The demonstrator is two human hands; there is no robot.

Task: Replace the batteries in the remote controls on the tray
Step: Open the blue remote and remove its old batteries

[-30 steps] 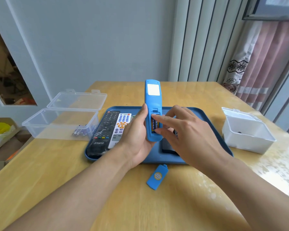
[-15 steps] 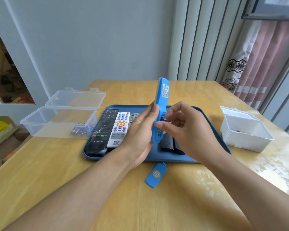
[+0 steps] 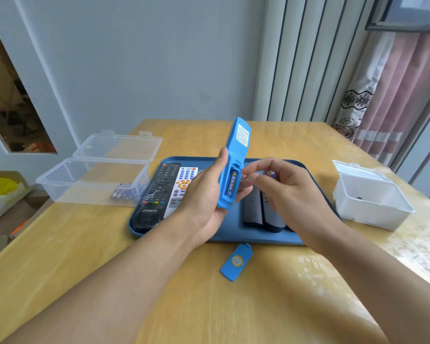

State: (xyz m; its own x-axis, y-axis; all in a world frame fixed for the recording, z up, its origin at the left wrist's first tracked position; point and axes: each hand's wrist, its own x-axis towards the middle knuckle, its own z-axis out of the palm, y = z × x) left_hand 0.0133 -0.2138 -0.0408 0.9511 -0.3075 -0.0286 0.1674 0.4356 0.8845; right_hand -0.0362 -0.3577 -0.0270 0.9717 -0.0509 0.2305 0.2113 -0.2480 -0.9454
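The blue remote (image 3: 233,160) stands nearly upright above the tray (image 3: 318,192), back toward the person, its battery bay open with one battery (image 3: 232,184) seated inside. The left hand (image 3: 204,194) grips the remote's lower half. Just beside it, the right hand (image 3: 288,192) pinches a second battery (image 3: 271,173) in its fingertips, clear of the bay. The blue cover (image 3: 236,262) lies on the table (image 3: 85,244) before the tray, which holds more remotes (image 3: 159,189). A clear box (image 3: 94,180) with batteries sits left, a white box (image 3: 370,199) right.
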